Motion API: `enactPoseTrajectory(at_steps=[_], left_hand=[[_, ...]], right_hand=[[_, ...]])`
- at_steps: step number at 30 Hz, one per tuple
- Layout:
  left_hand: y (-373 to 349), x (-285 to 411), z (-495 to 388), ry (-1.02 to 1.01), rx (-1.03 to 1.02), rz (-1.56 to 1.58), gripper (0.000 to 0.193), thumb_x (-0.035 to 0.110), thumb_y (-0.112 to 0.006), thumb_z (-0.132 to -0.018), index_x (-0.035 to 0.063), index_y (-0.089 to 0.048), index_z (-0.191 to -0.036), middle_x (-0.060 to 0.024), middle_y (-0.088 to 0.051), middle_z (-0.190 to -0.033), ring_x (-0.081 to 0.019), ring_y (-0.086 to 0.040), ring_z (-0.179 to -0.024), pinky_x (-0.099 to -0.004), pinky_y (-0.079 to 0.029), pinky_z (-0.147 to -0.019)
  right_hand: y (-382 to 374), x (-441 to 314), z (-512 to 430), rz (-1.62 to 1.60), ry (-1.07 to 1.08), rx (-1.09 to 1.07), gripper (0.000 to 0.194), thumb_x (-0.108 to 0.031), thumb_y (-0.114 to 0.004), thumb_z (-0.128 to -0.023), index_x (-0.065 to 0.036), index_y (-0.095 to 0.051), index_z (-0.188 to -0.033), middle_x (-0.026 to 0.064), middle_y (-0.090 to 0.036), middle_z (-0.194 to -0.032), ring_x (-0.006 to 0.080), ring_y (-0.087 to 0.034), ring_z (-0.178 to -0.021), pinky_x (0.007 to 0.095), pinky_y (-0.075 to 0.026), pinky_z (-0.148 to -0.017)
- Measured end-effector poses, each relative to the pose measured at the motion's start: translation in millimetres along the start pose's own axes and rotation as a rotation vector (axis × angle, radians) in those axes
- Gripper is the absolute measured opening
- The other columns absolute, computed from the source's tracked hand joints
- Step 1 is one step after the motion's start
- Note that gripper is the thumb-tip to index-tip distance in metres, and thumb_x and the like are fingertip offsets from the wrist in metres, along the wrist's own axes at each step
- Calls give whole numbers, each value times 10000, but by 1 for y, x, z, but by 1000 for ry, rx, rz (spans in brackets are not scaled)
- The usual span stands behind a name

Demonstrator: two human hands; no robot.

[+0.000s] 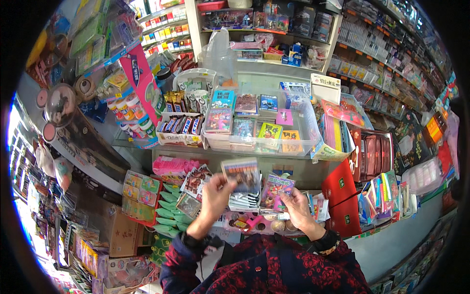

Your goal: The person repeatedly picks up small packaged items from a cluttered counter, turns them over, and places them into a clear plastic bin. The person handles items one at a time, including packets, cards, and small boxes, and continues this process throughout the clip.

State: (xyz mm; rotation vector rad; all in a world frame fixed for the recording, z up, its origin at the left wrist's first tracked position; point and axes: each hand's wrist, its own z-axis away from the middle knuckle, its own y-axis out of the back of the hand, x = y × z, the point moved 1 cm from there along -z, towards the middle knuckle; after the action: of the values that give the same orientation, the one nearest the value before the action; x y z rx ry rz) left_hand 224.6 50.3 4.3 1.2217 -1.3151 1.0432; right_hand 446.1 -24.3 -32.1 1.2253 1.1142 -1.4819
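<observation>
My left hand [214, 198] pinches the lower left edge of a picture card or thin pack [243, 174], held up and slightly blurred. Between the thumb and fingers of my right hand [300, 211] is a purple cartoon card pack [276, 187], its face turned up toward me. Below and between the hands, a white box [244, 208] holds a row of upright thin packets. Beyond them on the glass counter, a clear plastic bin [262, 149] contains several stacks of card packs, among them a yellow-green pack [270, 131] and a blue pack [222, 99].
Left of the bin stands a box of wrapped snack bars [181, 125]. Green packets [170, 209] and a red-edged tray [141, 194] lie left of my hands. An open red box [341, 198] and a bin of notebooks [380, 198] stand right. Stocked shelves [378, 55] rise behind.
</observation>
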Motion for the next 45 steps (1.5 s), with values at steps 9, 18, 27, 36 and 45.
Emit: enactPoseTrajectory(at_steps=[9, 18, 27, 36, 45], left_hand=[[-22, 36, -232, -177, 80, -539, 521, 148, -693, -711, -45, -487, -1150, -164, -631, -776, -254, -621, -711, -340, -481, -671], [-33, 27, -285, -237, -32, -1052, 520, 290, -705, -708, -54, -572, -1074, -262, -586, -1016, -345, -568, -980, -389, -448, -833], [-52, 54, -235, -540, -80, -1203, 463, 299, -721, -696, 20, -553, -1025, -205, -472, -1041, -376, -526, -947, -412, -473, -753], [-71, 28, -76, -686, -320, -678, 149, 118, -615, -786, 43, -595, -913, -120, -568, -725, -291, -586, -650, -349, -475, -554], [-44, -55, 41, -190, -551, -398, 175, 113, -617, -811, 16, -620, -957, -140, -636, -872, -246, -628, -728, -317, -493, -616]], right_hand=[[35, 7, 7, -156, 37, 10, 229, -108, -535, -885, 18, -521, -1076, 22, -579, -902, 48, -507, -778, 198, -432, -693], [68, -13, 26, -107, -25, 136, 242, -65, -510, -883, 35, -509, -1103, 38, -589, -904, 38, -498, -709, 184, -398, -609], [67, -3, 13, -220, -46, 114, 280, -64, -518, -883, 46, -489, -1139, 77, -595, -992, 107, -569, -870, 246, -477, -760], [70, -98, -45, 99, 352, 192, 304, -58, -534, -863, 51, -484, -1142, 98, -627, -913, 100, -592, -734, 222, -475, -591], [63, -85, -259, 382, -2, 382, 73, 16, -593, -679, 88, -583, -691, 124, -582, -615, 206, -567, -514, 327, -430, -400]])
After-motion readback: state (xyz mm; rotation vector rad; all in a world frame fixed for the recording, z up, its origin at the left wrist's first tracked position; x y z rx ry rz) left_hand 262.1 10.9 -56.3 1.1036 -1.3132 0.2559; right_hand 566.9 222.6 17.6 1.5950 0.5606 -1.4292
